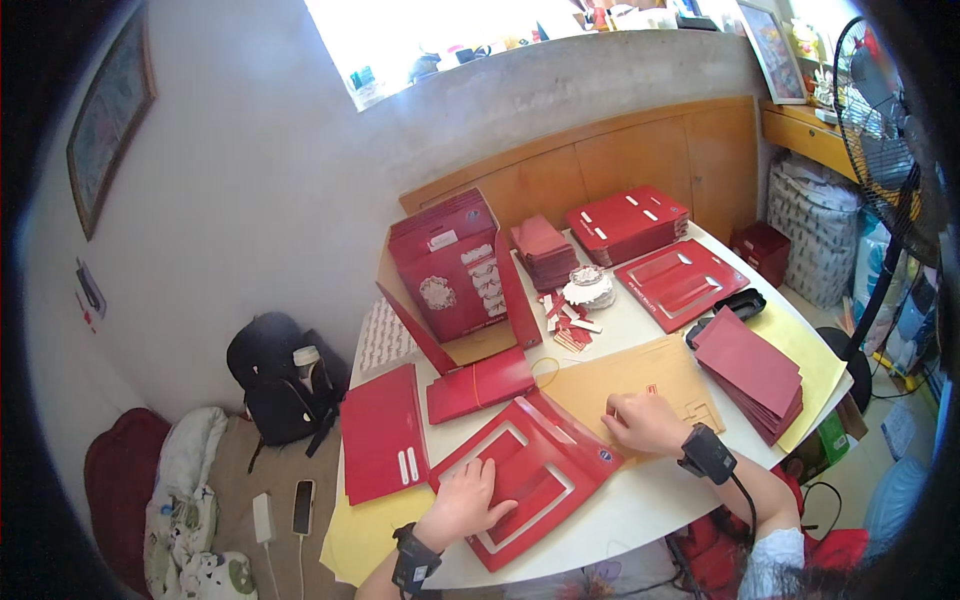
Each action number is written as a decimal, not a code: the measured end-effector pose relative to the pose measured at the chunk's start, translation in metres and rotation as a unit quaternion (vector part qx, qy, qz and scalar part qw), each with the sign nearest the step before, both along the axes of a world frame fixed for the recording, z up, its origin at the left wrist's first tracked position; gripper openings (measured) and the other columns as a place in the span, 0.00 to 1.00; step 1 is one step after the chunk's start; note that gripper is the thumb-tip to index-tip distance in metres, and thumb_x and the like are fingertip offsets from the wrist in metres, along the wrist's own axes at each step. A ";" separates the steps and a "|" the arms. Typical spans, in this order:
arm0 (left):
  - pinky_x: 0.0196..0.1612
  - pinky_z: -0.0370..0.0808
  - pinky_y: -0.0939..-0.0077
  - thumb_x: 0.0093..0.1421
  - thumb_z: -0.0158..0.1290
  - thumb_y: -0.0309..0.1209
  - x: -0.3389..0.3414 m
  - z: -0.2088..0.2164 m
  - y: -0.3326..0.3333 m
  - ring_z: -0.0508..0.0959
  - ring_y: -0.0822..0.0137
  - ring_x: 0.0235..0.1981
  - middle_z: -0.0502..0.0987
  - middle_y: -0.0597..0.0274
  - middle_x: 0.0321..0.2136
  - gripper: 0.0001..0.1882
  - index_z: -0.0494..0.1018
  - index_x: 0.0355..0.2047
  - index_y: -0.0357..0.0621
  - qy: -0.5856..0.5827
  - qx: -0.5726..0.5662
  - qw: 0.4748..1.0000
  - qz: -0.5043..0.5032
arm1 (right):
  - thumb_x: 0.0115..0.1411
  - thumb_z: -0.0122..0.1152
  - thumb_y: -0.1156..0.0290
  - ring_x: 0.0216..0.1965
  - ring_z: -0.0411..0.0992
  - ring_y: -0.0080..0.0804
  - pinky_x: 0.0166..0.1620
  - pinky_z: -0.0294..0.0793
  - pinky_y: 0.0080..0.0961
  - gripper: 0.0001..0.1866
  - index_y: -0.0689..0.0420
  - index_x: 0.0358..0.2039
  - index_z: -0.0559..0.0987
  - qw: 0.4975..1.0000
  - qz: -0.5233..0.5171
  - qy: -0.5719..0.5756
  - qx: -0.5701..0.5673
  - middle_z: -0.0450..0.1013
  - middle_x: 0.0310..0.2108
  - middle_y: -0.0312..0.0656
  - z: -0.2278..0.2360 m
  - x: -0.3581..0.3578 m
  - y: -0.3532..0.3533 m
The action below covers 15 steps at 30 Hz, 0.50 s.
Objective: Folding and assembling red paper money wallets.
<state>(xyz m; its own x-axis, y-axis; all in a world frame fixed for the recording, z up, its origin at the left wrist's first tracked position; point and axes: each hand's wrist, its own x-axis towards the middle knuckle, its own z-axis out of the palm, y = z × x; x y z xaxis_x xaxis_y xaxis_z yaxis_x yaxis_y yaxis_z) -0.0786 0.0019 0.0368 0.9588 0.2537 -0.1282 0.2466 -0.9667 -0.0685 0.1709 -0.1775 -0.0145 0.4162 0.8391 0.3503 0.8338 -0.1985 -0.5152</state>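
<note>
A red die-cut cardboard sheet with pale cut-out slots lies at the near edge of the table. On its left part my left hand rests flat, fingers spread and thumb out to the side. My right hand is at the sheet's upper right flap, above a tan kraft envelope. Its fingers are curled together, and what they hold, if anything, is hidden. Just beyond the sheet lies a red packet with a rubber band. A stack of flat red sheets lies left of my left hand.
Behind stands an open red box holding red cards. Further right are red card stacks, white ornate cut-outs, another slotted red sheet and dark red envelopes. A black standing fan is at the right.
</note>
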 end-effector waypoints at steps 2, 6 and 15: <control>0.50 0.70 0.61 0.58 0.54 0.48 -0.004 -0.005 0.004 0.70 0.47 0.47 0.68 0.40 0.43 0.37 0.62 0.52 0.23 -0.039 -0.013 0.999 -0.033 | 0.58 0.53 0.64 0.29 0.75 0.47 0.32 0.73 0.40 0.11 0.60 0.29 0.73 1.000 0.002 -0.002 -0.006 0.75 0.23 0.48 0.000 0.000 0.000; 0.48 0.71 0.61 0.57 0.55 0.44 -0.004 -0.009 0.005 0.71 0.46 0.46 0.69 0.40 0.41 0.34 0.62 0.51 0.23 -0.061 -0.025 0.997 -0.046 | 0.58 0.54 0.65 0.29 0.75 0.47 0.33 0.73 0.40 0.11 0.60 0.29 0.73 1.000 0.003 0.006 -0.002 0.75 0.24 0.48 0.003 -0.001 0.000; 0.44 0.72 0.60 0.56 0.55 0.36 0.003 -0.012 0.010 0.74 0.47 0.40 0.70 0.41 0.39 0.28 0.62 0.50 0.25 -0.079 -0.040 0.994 -0.057 | 0.58 0.54 0.65 0.30 0.75 0.47 0.34 0.73 0.39 0.11 0.60 0.29 0.74 1.000 0.004 0.014 -0.017 0.75 0.25 0.49 0.006 -0.001 -0.001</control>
